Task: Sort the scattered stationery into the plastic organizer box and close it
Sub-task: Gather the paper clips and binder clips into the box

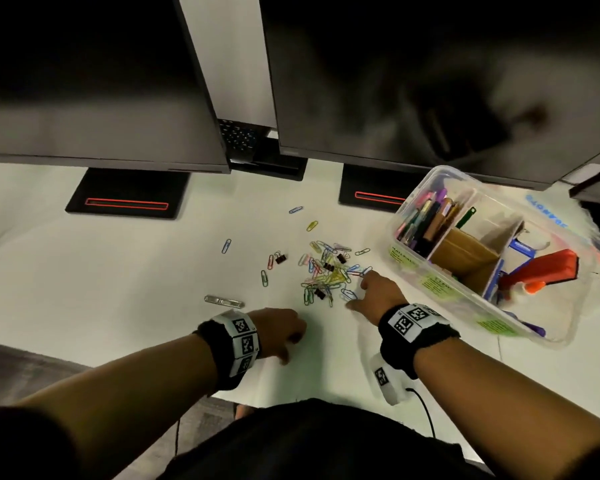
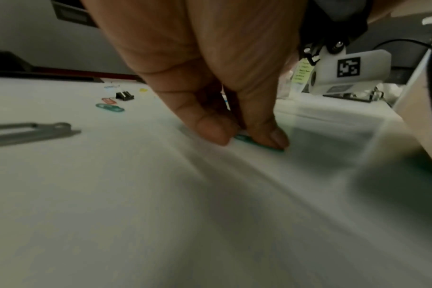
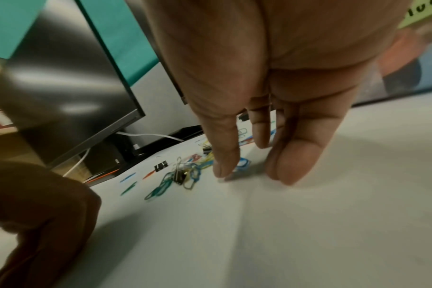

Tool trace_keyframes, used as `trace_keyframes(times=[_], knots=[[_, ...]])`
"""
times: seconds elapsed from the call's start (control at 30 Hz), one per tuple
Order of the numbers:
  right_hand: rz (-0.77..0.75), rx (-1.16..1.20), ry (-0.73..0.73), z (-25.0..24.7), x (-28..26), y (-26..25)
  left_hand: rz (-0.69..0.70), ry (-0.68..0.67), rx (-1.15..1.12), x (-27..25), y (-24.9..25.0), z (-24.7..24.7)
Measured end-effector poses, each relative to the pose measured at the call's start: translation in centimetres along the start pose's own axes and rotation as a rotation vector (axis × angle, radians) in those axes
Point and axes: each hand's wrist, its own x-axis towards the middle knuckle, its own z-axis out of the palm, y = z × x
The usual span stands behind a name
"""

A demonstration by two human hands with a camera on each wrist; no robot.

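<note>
A pile of coloured paper clips (image 1: 326,271) mixed with black binder clips (image 1: 279,258) lies mid-desk, left of the clear plastic organizer box (image 1: 471,303). The box stands open and holds pens, a red stapler (image 1: 548,268) and cardboard dividers. My left hand (image 1: 291,336) is down on the desk near the pile's front. In the left wrist view my left hand (image 2: 245,137) pinches a green paper clip (image 2: 243,138) against the desk between thumb and finger. My right hand (image 1: 355,292) reaches into the pile's right edge. Its straight fingers (image 3: 225,167) touch the desk beside a blue clip (image 3: 242,163).
A strip of staples (image 1: 224,301) lies left of my left hand. Stray clips (image 1: 226,245) are scattered toward the back. Two dark monitors (image 1: 101,81) on black stands (image 1: 129,199) overhang the desk's rear. The desk's front edge (image 1: 187,386) runs below my wrists.
</note>
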Motion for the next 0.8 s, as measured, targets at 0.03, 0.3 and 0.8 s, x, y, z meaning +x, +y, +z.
trace_keyframes(times=[0.03, 0.3, 0.8], knots=[[0.02, 0.039, 0.005, 0.2, 0.3, -0.3, 0.0, 0.006, -0.026, 0.2, -0.2, 0.0], [-0.056, 0.268, 0.091, 1.8, 1.5, -4.4, -0.092, 0.232, -0.133, 0.9, -2.9, -1.4], [-0.426, 0.013, -0.022, 2.9, 0.4, -10.2, -0.155, 0.202, 0.026, -2.8, -10.3, -3.6]])
